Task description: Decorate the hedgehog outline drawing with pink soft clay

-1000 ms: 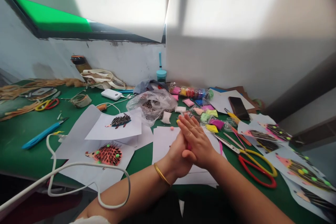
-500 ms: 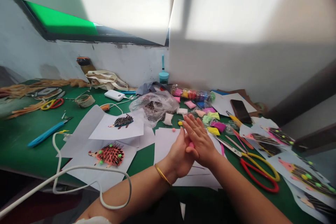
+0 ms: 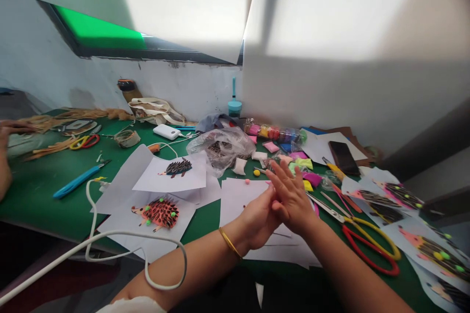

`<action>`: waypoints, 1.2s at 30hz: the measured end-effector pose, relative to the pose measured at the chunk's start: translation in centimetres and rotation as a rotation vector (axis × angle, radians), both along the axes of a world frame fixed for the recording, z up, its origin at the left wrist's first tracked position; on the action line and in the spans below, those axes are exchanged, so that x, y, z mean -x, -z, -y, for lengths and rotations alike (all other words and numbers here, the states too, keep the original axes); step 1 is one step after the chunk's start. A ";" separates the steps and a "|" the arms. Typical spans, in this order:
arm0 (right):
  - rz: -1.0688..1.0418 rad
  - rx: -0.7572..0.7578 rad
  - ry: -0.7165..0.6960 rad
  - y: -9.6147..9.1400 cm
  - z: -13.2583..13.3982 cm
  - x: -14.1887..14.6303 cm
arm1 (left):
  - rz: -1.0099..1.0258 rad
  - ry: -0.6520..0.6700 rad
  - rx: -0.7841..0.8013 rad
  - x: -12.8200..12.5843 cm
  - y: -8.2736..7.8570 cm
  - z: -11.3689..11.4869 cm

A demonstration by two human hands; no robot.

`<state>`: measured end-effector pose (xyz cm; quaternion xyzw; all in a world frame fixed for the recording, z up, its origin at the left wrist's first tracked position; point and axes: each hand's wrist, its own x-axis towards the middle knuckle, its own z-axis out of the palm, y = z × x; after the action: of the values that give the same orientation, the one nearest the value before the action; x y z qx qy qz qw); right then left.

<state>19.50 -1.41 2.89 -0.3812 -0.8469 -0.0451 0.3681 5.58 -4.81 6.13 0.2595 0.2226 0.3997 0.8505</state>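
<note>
Palms have twisted against each other since the last frame, and another person's hand (image 3: 12,129) has come into view at the far left of my feed. Up close, the grip is two bare hands pressed together, not open: my right hand (image 3: 293,198) lies across my left hand (image 3: 259,222), with a gold bangle (image 3: 229,243) on the left wrist. If anything's between the palms, I can't make it out from here, so I can't say what the grip has hold of.

Right under the grip are loose white paper sheets (image 3: 238,200), with a yellow clay ball (image 3: 256,172) and a pink clay ball (image 3: 247,182) just beyond. To the right of the grip sit red-and-yellow-handled scissors (image 3: 367,247). To the left is a paper hedgehog (image 3: 157,213) already dotted with green and yellow clay. Farther right, a hedgehog sheet (image 3: 429,254) has dots too, but a small hedgehog (image 3: 178,167) beyond the left one shows none that I can see. Past the grip lie a plastic bag (image 3: 220,149) and clay packets (image 3: 303,164) on the green worktop (image 3: 36,195).
</note>
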 end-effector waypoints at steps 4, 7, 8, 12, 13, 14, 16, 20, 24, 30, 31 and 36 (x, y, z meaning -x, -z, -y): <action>-0.050 0.030 0.098 0.9 -0.7 -1.9 | -0.101 0.103 -0.002 1.7 0.7 -0.7; -0.120 0.095 0.044 1.1 -0.4 -2.4 | -0.186 0.119 -0.080 2.6 1.2 -1.5; -0.154 0.106 0.026 1.1 -0.2 -2.3 | -0.194 0.087 -0.077 2.7 1.3 -1.8; -0.200 0.142 -0.017 1.4 0.3 -1.5 | -0.202 0.011 -0.100 2.9 1.5 -2.6; -0.190 0.152 -0.025 1.5 0.4 -1.3 | -0.200 0.024 -0.128 2.9 1.7 -2.8; -0.183 0.163 -0.031 1.6 0.5 -1.1 | -0.193 0.044 -0.156 2.9 1.8 -2.9; -0.194 0.181 -0.037 1.8 0.6 -0.8 | -0.179 0.079 -0.191 3.1 2.2 -3.2; -0.284 0.177 -0.014 2.1 0.4 -0.9 | -0.320 0.054 -0.206 3.7 2.6 -3.9; -0.299 0.148 0.011 2.5 0.3 -0.7 | -0.655 0.044 -0.435 4.2 2.7 -4.2; -0.288 0.231 -0.016 3.0 0.3 -0.4 | -0.765 -0.145 -0.501 4.0 3.9 -4.2; -0.291 0.251 -0.026 3.1 0.2 -0.5 | -0.772 -0.158 -0.513 4.0 4.1 -4.2; -0.361 0.287 -0.096 3.1 0.1 -0.5 | -0.799 -0.192 -0.622 4.2 4.5 -4.1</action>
<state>19.98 -1.48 -0.17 -0.3910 -0.7820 0.1622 0.4574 1.41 -0.68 1.66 0.6112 0.4237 0.3929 0.5410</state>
